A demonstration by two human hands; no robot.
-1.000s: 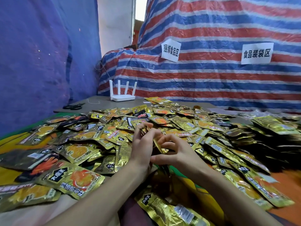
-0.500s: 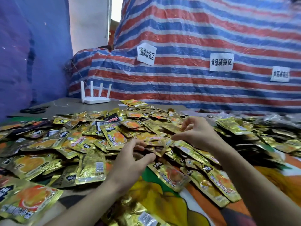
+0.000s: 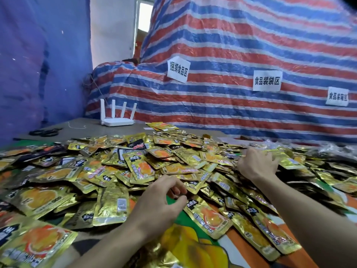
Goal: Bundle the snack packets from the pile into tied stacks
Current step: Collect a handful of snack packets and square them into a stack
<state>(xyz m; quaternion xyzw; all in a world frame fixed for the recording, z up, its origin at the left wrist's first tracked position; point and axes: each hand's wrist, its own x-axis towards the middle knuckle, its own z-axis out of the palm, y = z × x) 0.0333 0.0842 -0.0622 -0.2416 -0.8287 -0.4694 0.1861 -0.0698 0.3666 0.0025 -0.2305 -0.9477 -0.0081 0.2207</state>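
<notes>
Two bare hands at a heap of gold snack packets

The snack packets (image 3: 139,167) lie loose across the table (image 3: 92,130), too many to count, none stacked; the left hand (image 3: 160,204) hovers at the heap's near edge, fingers curled towards the thumb, whether pinching anything I cannot tell; the right hand (image 3: 255,165) rests further back with fingers spread flat on packets; one white router (image 3: 116,121) with four antennas, one pair of scissors (image 3: 45,131); behind, a striped tarpaulin (image 3: 251,35) bearing three paper labels (image 3: 178,69); a blue sheet (image 3: 38,64) on the left.
</notes>
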